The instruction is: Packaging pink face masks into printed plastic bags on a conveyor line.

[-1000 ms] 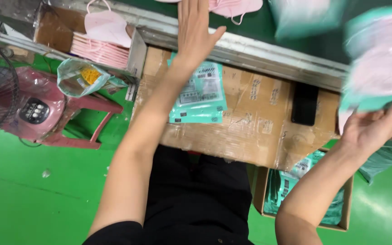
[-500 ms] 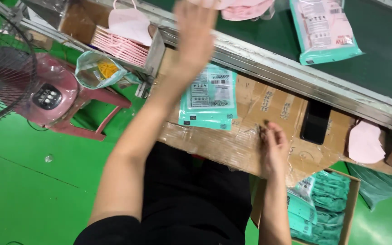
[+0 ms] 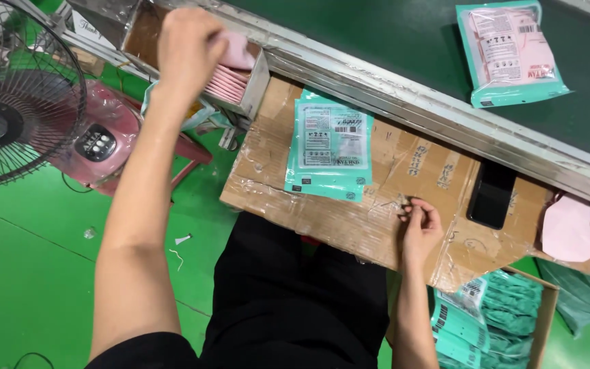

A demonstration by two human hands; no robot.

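My left hand point(image 3: 187, 46) reaches into an open cardboard box point(image 3: 146, 27) at the upper left and closes on a pink face mask point(image 3: 237, 51) from the stack of pink masks point(image 3: 230, 83) inside. My right hand point(image 3: 420, 225) rests on the taped cardboard work board point(image 3: 418, 164) over my lap, fingers curled with nothing in them. A small stack of teal printed pouches point(image 3: 328, 147) lies flat on the board between my two hands.
A dark green conveyor belt point(image 3: 390, 34) runs along the far side, carrying a filled teal pouch point(image 3: 510, 51). A black phone point(image 3: 492, 195) and a loose pink mask point(image 3: 569, 229) lie at the right. A box of teal pouches point(image 3: 493, 321) sits lower right. A pink fan point(image 3: 15, 102) stands left.
My left hand came back from the belt to the mask box at the left and took hold of a mask. My right hand stayed on the board.
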